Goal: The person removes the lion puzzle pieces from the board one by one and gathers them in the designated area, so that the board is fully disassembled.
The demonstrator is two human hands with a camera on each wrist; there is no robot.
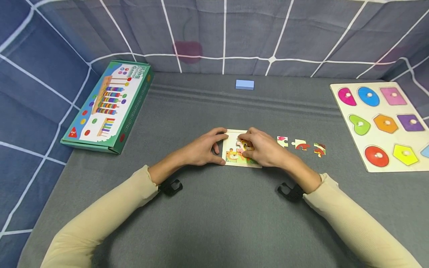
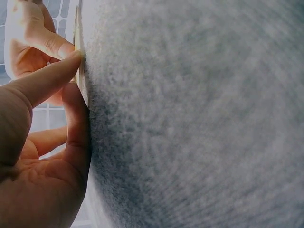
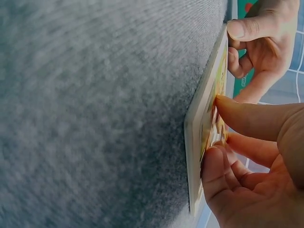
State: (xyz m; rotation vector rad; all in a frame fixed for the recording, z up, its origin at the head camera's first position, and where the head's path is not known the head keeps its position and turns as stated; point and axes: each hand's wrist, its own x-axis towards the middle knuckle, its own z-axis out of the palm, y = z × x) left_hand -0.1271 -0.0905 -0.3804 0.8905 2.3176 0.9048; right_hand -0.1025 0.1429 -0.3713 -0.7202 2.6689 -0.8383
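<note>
A small wooden jigsaw board (image 1: 234, 132) with a light rim lies flat on the grey cloth; several animal-picture pieces fill part of it. My left hand (image 1: 202, 149) holds the board by its left side, thumb at the near corner and index finger at the far one. Over the board's right half, my right hand (image 1: 266, 148) pinches a puzzle piece (image 1: 247, 144) down at the board, mostly covered by the fingers. In the right wrist view the thumb and fingertips touch the picture surface, close to the board rim (image 3: 190, 137).
Three loose puzzle pieces (image 1: 301, 144) lie in a row right of my right hand. Farther right is a shape board (image 1: 363, 149) with knobbed pieces. A green game box (image 1: 132, 115) lies at the left, and a blue block (image 1: 244, 85) sits toward the back curtain.
</note>
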